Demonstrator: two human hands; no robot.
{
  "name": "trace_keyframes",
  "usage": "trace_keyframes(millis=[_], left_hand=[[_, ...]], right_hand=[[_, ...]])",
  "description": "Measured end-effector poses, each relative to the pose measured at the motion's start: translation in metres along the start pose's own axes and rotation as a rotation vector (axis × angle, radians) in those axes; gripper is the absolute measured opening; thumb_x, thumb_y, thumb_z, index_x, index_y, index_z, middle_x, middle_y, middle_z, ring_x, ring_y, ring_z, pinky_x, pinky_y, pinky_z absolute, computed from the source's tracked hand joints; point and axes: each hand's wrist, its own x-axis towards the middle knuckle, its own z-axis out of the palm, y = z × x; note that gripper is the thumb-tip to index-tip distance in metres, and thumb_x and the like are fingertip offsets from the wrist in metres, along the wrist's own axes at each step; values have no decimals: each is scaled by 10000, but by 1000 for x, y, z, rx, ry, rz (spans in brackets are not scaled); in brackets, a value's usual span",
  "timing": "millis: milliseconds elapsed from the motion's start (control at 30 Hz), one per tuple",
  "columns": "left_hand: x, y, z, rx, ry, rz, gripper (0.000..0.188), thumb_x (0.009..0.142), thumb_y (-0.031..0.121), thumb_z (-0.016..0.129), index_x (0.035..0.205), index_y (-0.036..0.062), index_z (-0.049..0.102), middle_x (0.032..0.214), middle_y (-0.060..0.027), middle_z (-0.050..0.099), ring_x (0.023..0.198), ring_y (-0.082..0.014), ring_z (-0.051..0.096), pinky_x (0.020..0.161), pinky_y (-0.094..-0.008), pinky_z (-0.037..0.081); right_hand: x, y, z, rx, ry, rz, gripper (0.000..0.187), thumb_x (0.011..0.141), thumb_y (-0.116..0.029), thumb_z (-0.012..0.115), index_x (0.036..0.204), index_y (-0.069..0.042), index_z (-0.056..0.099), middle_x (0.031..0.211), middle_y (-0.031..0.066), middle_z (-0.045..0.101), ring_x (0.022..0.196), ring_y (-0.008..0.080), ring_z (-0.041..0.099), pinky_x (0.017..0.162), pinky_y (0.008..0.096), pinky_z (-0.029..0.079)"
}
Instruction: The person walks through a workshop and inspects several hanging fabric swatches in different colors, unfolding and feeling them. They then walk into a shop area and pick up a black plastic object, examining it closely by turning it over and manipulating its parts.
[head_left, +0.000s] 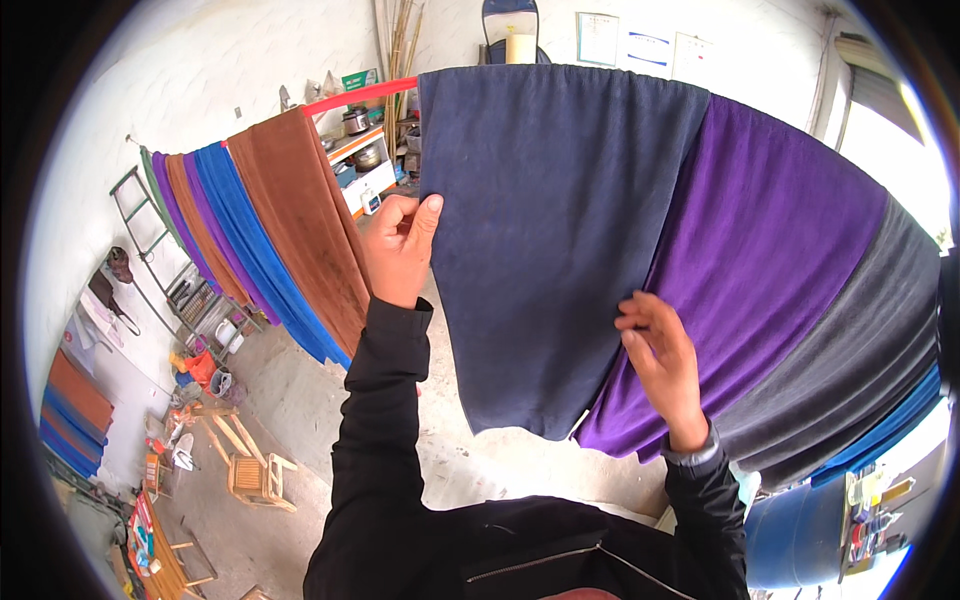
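A dark navy towel [550, 240] hangs from a line straight in front of me, its lower edge free above the floor. My left hand [400, 250] is at its left side, thumb and curled fingers closed at the towel's edge. By the right side of the navy towel, my right hand [660, 355] is raised with loosely bent fingers apart and holds nothing. Behind that hand hangs a purple towel [770, 220], partly overlapped by the navy one. A brown towel [295, 200] hangs to the left, past a gap where the red line [360, 96] shows.
More towels hang along both sides, including a grey one [830, 350] and a blue one [265, 250]. A wooden chair [258, 475] stands on the floor at lower left. A shelf [365, 165] with pots is behind the line; a blue barrel [795, 535] stands at lower right.
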Motion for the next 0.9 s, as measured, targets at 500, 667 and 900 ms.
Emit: trace_keyframes(millis=[500, 667, 900], left_hand=[[33, 111, 47, -495, -437, 13, 386, 1146, 248, 505, 1407, -20, 597, 1469, -105, 612, 1289, -195, 610, 1097, -359, 472], [83, 122, 83, -68, -638, 789, 279, 1015, 111, 623, 1286, 84, 683, 1110, -129, 728, 1064, -349, 688, 942, -418, 546], [81, 33, 25, -194, -239, 213, 253, 1001, 206, 775, 1145, 22, 677, 1024, -72, 750, 913, -137, 716, 808, -315, 579]], right_hand=[[60, -49, 48, 281, 4, -176, 569, 1005, -265, 784, 1436, 20, 547, 1236, 97, 670, 1086, 164, 658, 951, 309, 534], [91, -95, 92, 79, -20, -226, 831, 922, -448, 855, 1483, 45, 491, 1377, 127, 625, 1272, 210, 597, 1057, 377, 497], [118, -144, 156, -38, 399, -188, 288, 1058, -263, 727, 1133, 14, 749, 921, -70, 688, 860, 15, 572, 727, 218, 480]])
